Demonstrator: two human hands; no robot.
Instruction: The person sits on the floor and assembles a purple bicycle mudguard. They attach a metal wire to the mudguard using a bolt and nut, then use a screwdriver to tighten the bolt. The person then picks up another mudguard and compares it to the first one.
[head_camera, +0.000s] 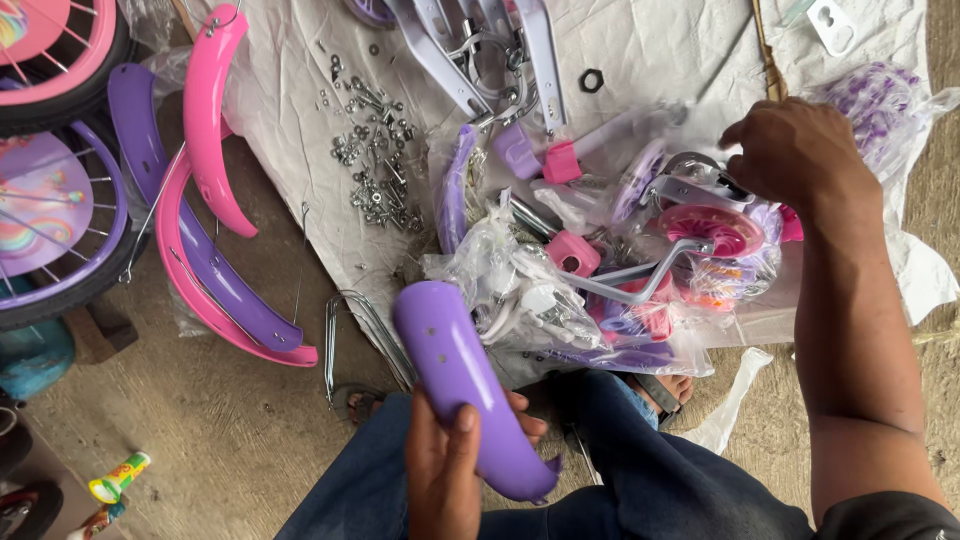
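Note:
My left hand (447, 470) grips a curved purple bicycle mudguard (455, 370) near its lower end, holding it over my lap. My right hand (795, 150) reaches out to the right and closes on a clear plastic bag of parts (700, 255) holding a pink training wheel (715, 228) and metal brackets. A grey bent bracket (640, 285) sticks out of the pile just below that hand. Pink pedals (572, 252) lie among the plastic wrapping.
Several loose nuts and bolts (375, 150) lie on a white sheet (290, 90). Pink and purple mudguards (205, 250) rest on the concrete floor at left, beside wheels (55, 215). Lilac frame parts (480, 50) lie at the top. A bag of purple bits (880, 100) sits far right.

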